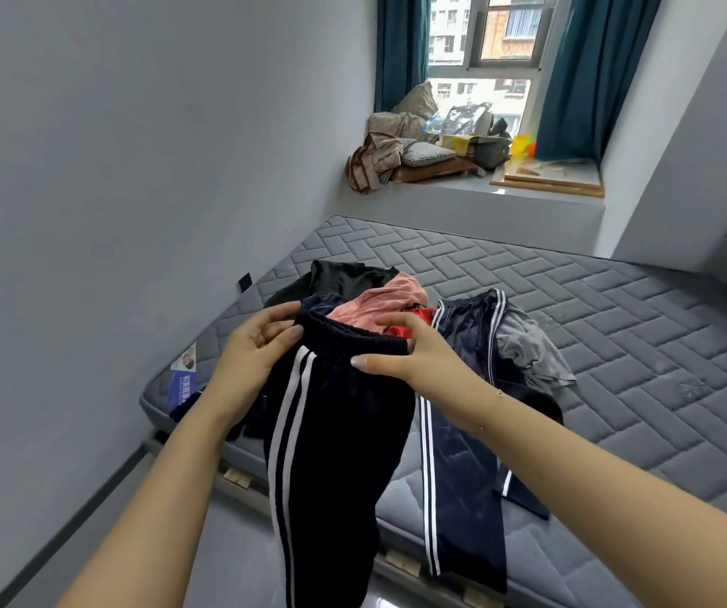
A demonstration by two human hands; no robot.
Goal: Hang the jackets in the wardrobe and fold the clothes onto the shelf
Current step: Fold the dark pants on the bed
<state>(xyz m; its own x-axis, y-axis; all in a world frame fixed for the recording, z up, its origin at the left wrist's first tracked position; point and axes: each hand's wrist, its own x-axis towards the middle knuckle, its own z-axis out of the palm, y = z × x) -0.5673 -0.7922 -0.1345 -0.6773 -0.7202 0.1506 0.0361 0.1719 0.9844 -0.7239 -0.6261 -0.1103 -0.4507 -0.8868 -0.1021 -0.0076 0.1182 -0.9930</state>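
Both bare forearms reach forward from the bottom edge, and between them hang dark navy track trousers with two white side stripes (pixel 335 432), held up by the elastic waistband in front of the grey quilted mattress (pixel 594 326). At the waistband's left end the left hand (pixel 256 344) pinches the fabric between thumb and curled fingers. At its right end the right hand (pixel 401 348) grips the band, thumb on the near side and fingers folded over the far side. The trouser legs drop below the mattress edge toward the floor.

On the mattress, just right of the held trousers, lies a second pair of shiny navy trousers with white stripes (pixel 462 454), its legs trailing over the near edge. Beyond the waistband a loose pile rests on the mattress: a black garment (pixel 344 274), a pink garment (pixel 388 298) and a bit of red cloth (pixel 418 318). A crumpled grey garment (pixel 528 348) lies at the right of that pile.

Past the mattress's far end, a window ledge (pixel 484 199) carries cushions, bags and folded fabric, flanked by teal curtains (pixel 589 72).
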